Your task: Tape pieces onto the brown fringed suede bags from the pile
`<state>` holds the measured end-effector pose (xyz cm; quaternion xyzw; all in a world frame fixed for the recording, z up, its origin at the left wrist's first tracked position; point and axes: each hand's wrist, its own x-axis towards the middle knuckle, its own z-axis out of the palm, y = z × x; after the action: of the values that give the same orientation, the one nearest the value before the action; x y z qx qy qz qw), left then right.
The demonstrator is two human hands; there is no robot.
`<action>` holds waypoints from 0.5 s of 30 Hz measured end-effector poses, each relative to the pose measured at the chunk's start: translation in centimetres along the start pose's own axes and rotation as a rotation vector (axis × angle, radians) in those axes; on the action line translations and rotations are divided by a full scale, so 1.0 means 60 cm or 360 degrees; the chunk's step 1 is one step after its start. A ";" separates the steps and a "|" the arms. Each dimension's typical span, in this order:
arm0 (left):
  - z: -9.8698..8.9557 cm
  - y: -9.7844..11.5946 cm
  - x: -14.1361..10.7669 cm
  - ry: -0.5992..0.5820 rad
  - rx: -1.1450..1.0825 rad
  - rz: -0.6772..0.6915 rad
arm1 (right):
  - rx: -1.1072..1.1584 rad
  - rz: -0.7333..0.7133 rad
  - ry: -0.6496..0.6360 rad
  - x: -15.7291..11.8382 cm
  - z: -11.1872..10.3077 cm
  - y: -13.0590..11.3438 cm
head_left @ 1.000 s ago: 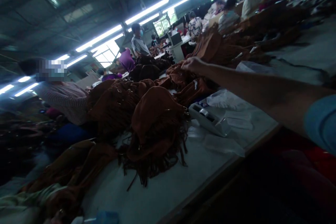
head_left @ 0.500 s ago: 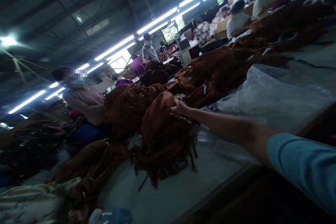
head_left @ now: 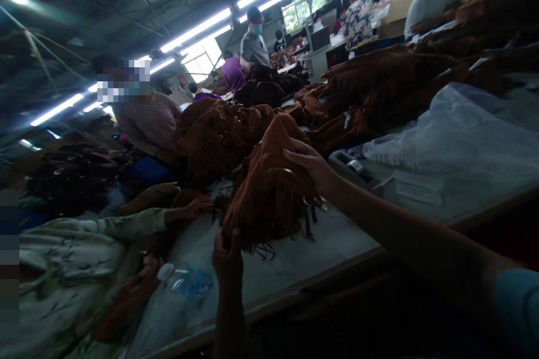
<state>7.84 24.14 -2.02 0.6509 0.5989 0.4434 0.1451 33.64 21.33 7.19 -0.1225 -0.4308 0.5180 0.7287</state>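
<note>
A brown fringed garment (head_left: 269, 148) with a gold zip-like edging is lifted between my two hands over the pale table. My left hand (head_left: 227, 255) has its thumb and fingers closed on the garment's lower left corner. Higher up, my right hand (head_left: 309, 165) grips the right side, fingers lying over the cloth and the thumb hidden. Dark fringe hangs down between the hands, partly in shadow. Behind it lies a heap of similar brown fringed pieces (head_left: 214, 134).
A clear plastic bag (head_left: 455, 129) and a grey device (head_left: 351, 168) lie to the right. At lower left are a plastic bottle (head_left: 191, 283) and a co-worker's sleeve (head_left: 135, 224), hand near the fringe. Another person (head_left: 147, 120) stands behind. The table edge (head_left: 278, 300) runs along the front.
My left hand has come into view and taken hold of the garment's lower left. The garment has been raised and spread. A co-worker's arms now show at lower left.
</note>
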 end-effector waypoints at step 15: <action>-0.037 -0.066 -0.125 -0.0116 0.0704 0.0148 | -0.2200 -0.0224 0.0478 -0.202 -0.135 0.109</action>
<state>4.41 17.49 -6.61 0.7095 0.6451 0.2837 -0.0003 34.40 15.89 -7.81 -0.5988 -0.5626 0.0554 0.5673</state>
